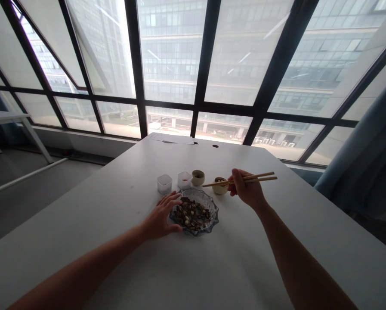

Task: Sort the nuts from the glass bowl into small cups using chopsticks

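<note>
A scalloped glass bowl (214,212) holds dark, striped seeds that look like sunflower seeds (196,219), with several pale round pieces among them. My left hand (160,218) curves around the bowl's left side, thumb at the near edge and fingers on the far rim. In my right hand (248,193) is a pair of wooden chopsticks (262,177), pointing left. Their tips hover beyond the bowl's far rim, apparently with nothing between them. Behind the chopsticks stands a small yellowish cup (219,190) with pale pieces inside, partly hidden by them.
Behind the bowl stand another small yellowish cup (198,178) and two translucent plastic cups, the left one (164,184) and the right one (184,180). Paper sheets (173,138) lie at the white table's (141,275) far end, before the windows. A blue curtain (357,159) hangs at right.
</note>
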A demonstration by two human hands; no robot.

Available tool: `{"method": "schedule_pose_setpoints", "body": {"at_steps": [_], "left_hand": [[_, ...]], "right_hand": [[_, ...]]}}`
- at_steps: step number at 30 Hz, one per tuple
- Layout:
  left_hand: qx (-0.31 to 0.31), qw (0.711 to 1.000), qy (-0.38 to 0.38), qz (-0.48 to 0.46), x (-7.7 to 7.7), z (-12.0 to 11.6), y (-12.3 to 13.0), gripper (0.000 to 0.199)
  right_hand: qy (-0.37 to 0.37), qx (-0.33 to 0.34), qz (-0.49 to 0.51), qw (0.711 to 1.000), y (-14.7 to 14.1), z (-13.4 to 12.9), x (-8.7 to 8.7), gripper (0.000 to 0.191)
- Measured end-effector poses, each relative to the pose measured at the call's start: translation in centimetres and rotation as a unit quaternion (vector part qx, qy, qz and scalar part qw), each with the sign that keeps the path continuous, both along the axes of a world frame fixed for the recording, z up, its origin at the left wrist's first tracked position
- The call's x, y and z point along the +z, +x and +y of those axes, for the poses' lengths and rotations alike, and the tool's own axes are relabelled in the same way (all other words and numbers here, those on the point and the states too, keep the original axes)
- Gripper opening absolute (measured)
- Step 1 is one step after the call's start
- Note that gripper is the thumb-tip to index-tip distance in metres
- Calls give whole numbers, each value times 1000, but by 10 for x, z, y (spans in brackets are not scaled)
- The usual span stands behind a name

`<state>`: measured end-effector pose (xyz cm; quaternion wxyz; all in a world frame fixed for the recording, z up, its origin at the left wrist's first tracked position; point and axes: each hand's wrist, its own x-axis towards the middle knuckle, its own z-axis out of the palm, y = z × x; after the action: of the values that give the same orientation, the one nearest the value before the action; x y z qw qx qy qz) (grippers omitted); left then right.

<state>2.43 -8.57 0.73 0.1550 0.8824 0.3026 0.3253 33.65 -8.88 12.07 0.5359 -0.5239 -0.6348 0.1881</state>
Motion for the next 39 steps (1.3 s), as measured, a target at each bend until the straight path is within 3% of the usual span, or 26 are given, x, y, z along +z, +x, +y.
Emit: {"method": "schedule_pose_setpoints", "body": {"at_steps": [5,9,13,19,27,33,39], "left_hand": [[-18,1000,-14,-9,7,-3,-2,61],[-47,998,-27,-31,10,-4,-11,60],[-76,995,-38,-59,13,-3,-17,60],[-95,992,-56,-69,16,-3,-21,60],[-89,992,-61,-68,9,0,-23,58],[-90,991,-64,-72,7,0,-24,58],[-89,992,-61,-67,8,0,-23,58]], "right_hand": [[-15,-17,-31,999,2,8,-12,63],[-38,-6,-59,998,2,19,-32,64],[-47,18,-40,998,-1,22,-41,62],[-59,58,-47,995,-2,23,-46,57],[-42,92,-82,991,-4,20,-45,55],[-38,78,-63,994,-3,20,-45,55],[-30,8,-57,998,5,22,-44,58]]}}
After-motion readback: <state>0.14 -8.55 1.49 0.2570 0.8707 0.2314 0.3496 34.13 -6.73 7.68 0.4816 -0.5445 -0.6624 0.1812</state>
